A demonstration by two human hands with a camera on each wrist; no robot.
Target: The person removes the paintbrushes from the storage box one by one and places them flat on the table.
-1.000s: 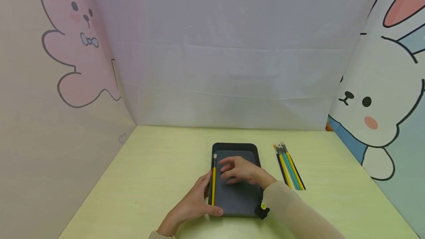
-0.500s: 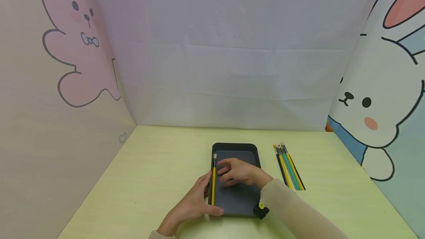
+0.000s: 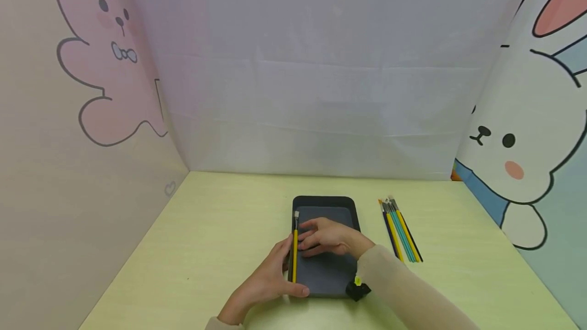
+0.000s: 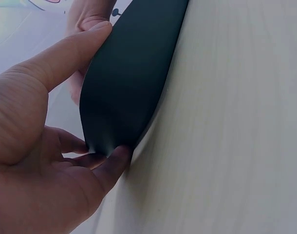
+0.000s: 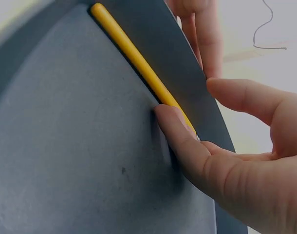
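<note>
A dark grey rectangular tray (image 3: 323, 201) lies on the table in front of me. Along its inner left side rests a yellow-handled paintbrush (image 3: 295, 256), pale bristles pointing away. My left hand (image 3: 270, 276) grips the tray's near left corner; the left wrist view has its thumb on one edge and fingertips around the dark side wall (image 4: 131, 63). Over the tray reaches my right hand (image 3: 330, 238). In the right wrist view its fingertips touch the yellow handle (image 5: 134, 56), while the thumb stays apart from it near the tray's rim.
To the tray's right lies a bundle of several paintbrushes (image 3: 401, 230) with blue, yellow, teal and black handles. A black object with a yellow-green spot (image 3: 357, 289) sits at my right wrist. White and cartoon-printed sheets (image 3: 321, 90) enclose the pale table.
My right hand has moved slightly left, bringing its fingertips up to the paintbrush inside the tray. The left hand, tray and brush bundle have stayed in place.
</note>
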